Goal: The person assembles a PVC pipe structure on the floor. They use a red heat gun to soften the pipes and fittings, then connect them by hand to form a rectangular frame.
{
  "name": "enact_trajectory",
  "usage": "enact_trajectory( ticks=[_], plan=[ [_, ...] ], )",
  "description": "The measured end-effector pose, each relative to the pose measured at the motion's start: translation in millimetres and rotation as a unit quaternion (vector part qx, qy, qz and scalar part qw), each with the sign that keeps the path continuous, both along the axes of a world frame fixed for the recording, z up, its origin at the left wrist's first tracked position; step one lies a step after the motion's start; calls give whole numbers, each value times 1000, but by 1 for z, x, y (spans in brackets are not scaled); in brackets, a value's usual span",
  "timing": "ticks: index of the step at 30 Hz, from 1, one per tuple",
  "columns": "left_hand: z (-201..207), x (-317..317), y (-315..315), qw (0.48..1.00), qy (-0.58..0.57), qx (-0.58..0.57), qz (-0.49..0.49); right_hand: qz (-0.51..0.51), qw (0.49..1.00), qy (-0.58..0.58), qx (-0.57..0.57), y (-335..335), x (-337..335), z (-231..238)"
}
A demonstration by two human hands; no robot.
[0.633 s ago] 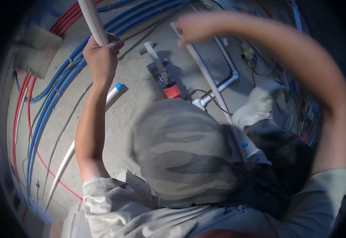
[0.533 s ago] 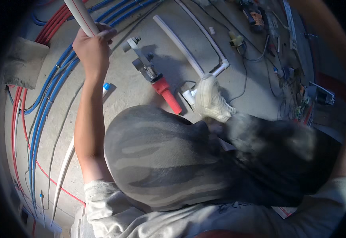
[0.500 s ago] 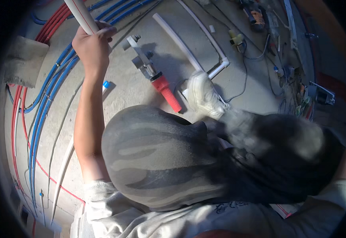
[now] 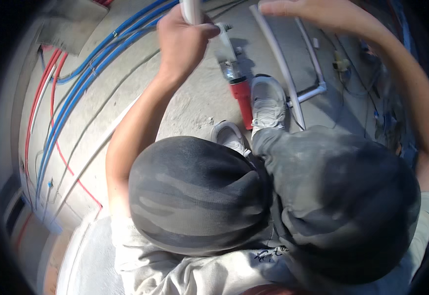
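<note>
My left hand (image 4: 182, 44) is closed round a white plastic pipe (image 4: 191, 11) that runs out of the top edge. My right hand (image 4: 298, 8) reaches in from the right at the top edge; its visible fingers are stretched out leftward, with nothing seen in them, and part of it is cut off. Below and right of the left hand lies a pipe welding iron (image 4: 242, 101) with a red handle and a metal head, on the concrete floor beside my shoe (image 4: 268, 101). A loose white pipe (image 4: 277, 51) lies to its right, under the right hand.
Blue pipes (image 4: 84, 78) and red pipes (image 4: 41, 98) curve along the left. A grey board (image 4: 72, 24) lies at the upper left. An elbow-jointed white pipe (image 4: 317, 89) and a yellowish plug with cable (image 4: 341, 65) lie on the right. My bent knees (image 4: 199, 196) fill the lower middle.
My left hand has moved rightward and up with the pipe. My right hand has come into view at the top. My right leg has drawn in, its shoe now beside the welding iron; the view has shifted.
</note>
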State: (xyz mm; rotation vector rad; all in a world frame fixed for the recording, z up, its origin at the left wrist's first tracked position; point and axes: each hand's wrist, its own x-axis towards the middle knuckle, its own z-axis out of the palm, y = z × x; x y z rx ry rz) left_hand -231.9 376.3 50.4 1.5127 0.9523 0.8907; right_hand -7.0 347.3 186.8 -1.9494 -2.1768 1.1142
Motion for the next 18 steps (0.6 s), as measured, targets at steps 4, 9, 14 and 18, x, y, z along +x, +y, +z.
enact_trajectory(
  ticks=[4, 9, 14, 18],
  plan=[
    [-8, -9, 1, 997, 58, -50, -26, -187, 910, 370, 5, 25, 6, -45],
    [10, -25, 22, 987, 151, -43, -28, -139, 938, 308, -78, 20, 14, -115],
    [31, -42, 43, 980, 192, -49, 7, -21, 989, -46, -139, -44, -10, -145],
    [9, -29, 48, 989, 132, -54, 44, -9, 984, -94, -149, -82, -62, -170]
  ],
)
